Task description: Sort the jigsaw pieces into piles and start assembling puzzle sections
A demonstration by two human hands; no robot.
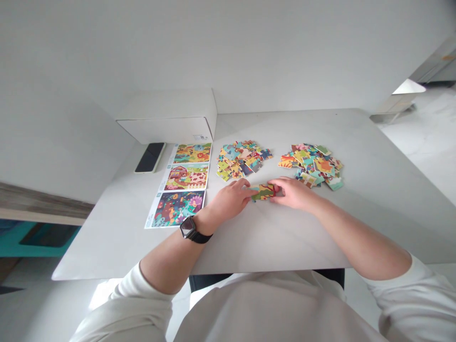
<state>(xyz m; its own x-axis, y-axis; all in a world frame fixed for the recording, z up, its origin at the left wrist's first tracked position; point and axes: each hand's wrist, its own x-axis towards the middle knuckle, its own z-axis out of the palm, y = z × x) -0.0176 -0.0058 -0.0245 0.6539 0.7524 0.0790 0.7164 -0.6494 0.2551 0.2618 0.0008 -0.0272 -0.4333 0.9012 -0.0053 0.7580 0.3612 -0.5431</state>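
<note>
Between my two hands are a few jigsaw puzzle pieces [262, 192], green and yellow with some red, side by side at the table's middle. My left hand [232, 198] grips their left end, fingers bent over the top. From the right, my right hand [289, 192] pinches the reddish end between thumb and fingers. Whether the pieces are fully locked together I cannot tell. Just beyond my left hand lies a heap of mixed puzzle pieces [238, 159]. A second heap of pieces [315, 164] is beyond my right hand.
A printed picture sheet [159, 209] with three colourful scenes lies left of my left hand. Behind it stands a white box [164, 128] against the wall, with a phone [150, 157] near its front left. The white table's [270, 247] front edge is close to my body.
</note>
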